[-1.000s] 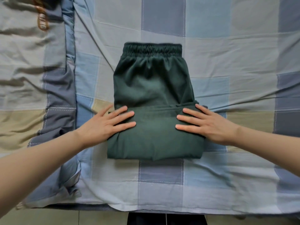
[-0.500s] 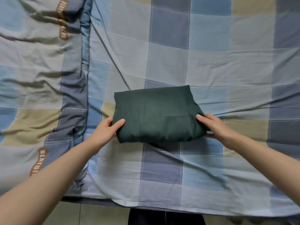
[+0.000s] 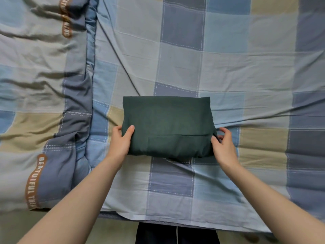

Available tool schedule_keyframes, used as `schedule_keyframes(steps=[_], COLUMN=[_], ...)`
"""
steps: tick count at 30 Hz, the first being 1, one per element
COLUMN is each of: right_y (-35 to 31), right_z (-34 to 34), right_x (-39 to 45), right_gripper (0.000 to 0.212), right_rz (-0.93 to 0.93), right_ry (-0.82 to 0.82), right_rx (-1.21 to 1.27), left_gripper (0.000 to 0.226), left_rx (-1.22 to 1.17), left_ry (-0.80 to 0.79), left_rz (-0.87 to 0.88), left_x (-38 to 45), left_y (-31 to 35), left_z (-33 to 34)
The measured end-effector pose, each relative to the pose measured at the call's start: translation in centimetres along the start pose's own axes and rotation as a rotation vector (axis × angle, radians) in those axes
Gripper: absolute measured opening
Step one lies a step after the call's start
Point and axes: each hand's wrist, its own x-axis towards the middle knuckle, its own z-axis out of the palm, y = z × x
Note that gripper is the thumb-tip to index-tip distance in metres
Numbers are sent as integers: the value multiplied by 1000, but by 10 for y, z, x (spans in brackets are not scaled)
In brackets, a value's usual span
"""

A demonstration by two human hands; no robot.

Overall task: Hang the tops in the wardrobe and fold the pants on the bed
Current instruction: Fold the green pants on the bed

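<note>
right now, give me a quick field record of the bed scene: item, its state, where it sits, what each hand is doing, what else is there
item: dark green pants
state: folded into a compact rectangle, waistband not visible
place: on the checked sheet, near the bed's front edge
left hand: grips the left end of the pants, thumb on top
right hand: pinches the right end of the pants
other: rumpled quilt with a brown lettered strip lies on the left of the bed
task stage: pants look folded; no tops or wardrobe in view

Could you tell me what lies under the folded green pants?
The folded green pants rest on the checked bedsheet, which shows all around them. The sheet directly beneath is covered, as are the left hand's fingers tucked under.
</note>
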Motion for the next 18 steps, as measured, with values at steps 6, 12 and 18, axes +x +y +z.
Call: schedule_keyframes(steps=[6, 12, 18], right_y=[-16, -17, -28], right_z=[40, 14, -60], right_x=[-11, -23, -83], right_gripper=[57, 16, 16], right_rz=[89, 56, -69], right_ry=[-121, -135, -113], right_rx=[310, 398, 288], left_gripper=[46, 21, 16], left_rx=[-113, -175, -165], left_ry=[-15, 127, 139], left_rz=[-1, 10, 129], left_x=[-21, -60, -136], left_y=[-10, -10, 20], left_z=[32, 35, 18])
